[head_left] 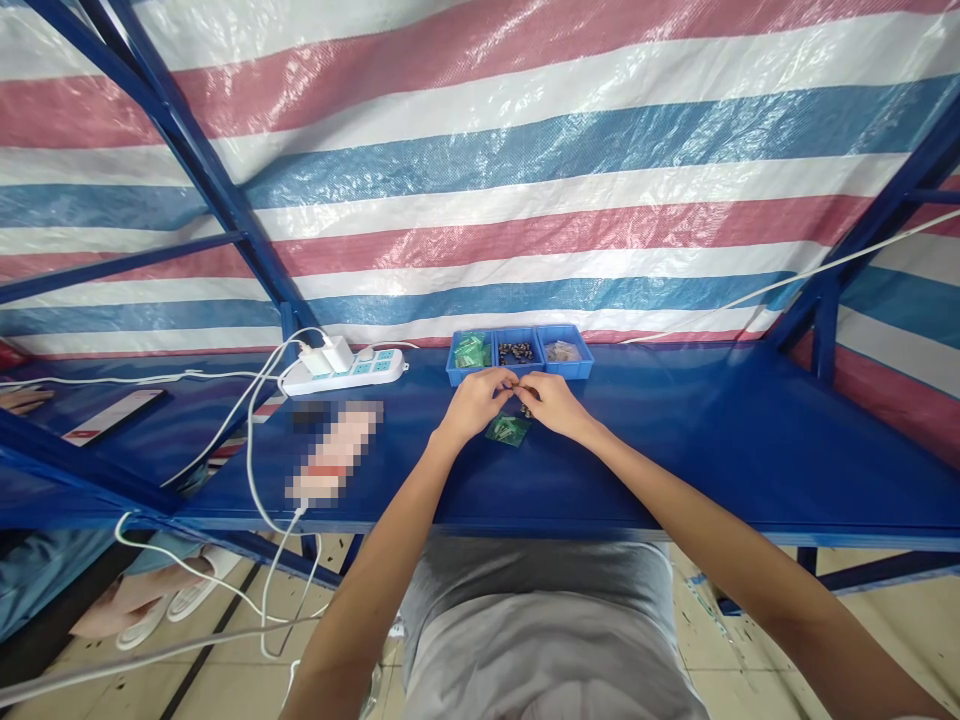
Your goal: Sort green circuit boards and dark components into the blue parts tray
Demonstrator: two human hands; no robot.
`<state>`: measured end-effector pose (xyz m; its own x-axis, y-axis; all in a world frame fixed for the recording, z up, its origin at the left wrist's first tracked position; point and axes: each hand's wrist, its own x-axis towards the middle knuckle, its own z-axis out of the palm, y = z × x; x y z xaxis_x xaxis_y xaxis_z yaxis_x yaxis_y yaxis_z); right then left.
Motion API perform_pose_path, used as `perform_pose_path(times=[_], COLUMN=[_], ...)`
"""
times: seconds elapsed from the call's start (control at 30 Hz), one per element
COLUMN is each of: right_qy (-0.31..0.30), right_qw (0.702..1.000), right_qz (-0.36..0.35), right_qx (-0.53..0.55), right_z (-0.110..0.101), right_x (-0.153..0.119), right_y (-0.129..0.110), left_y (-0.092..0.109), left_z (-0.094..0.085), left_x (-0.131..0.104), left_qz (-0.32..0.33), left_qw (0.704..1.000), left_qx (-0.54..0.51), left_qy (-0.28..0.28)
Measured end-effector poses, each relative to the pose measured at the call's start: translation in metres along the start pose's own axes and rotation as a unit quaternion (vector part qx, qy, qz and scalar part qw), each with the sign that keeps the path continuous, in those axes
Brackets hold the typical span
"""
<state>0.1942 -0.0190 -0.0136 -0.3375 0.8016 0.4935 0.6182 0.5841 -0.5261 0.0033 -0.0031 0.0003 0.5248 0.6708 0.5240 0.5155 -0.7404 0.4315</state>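
Observation:
My left hand and my right hand meet just in front of a blue divided tray. Their fingertips are pinched together, and whatever sits between them is too small to make out. Just below the fingers, green circuit boards lie on the blue table. A few small dark and gold parts show beside my right hand, partly hidden by it. Inside the tray are green pieces on the left, small dark parts in the middle and pale, clear-looking pieces on the right.
To the left stands a white power strip with chargers and white cables. A pixelated phone-like object lies nearer me. Another phone and a person's hand are at far left. Striped sheeting hangs behind.

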Motion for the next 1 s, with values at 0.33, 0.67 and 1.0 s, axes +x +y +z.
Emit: perform_pose_path(times=[0.33, 0.67, 1.0], right_qy=[0.000, 0.021, 0.018], right_qw=[1.000, 1.000, 1.000], right_qz=[-0.005, 0.007, 0.000], right_qx=[0.014, -0.001, -0.001], right_z=[-0.0023, -0.0005, -0.0002], right_x=[-0.0007, 0.0007, -0.0006], right_y=[0.0014, 0.0040, 0.0009], left_y=[0.0029, 0.0025, 0.0068], left_z=[-0.0008, 0.0003, -0.0005], left_x=[0.0005, 0.0004, 0.0020], left_qz=[-0.019, -0.002, -0.002], left_qw=[1.000, 1.000, 0.999], left_qx=[0.014, 0.006, -0.009], left_qy=[0.010, 0.022, 0.034])
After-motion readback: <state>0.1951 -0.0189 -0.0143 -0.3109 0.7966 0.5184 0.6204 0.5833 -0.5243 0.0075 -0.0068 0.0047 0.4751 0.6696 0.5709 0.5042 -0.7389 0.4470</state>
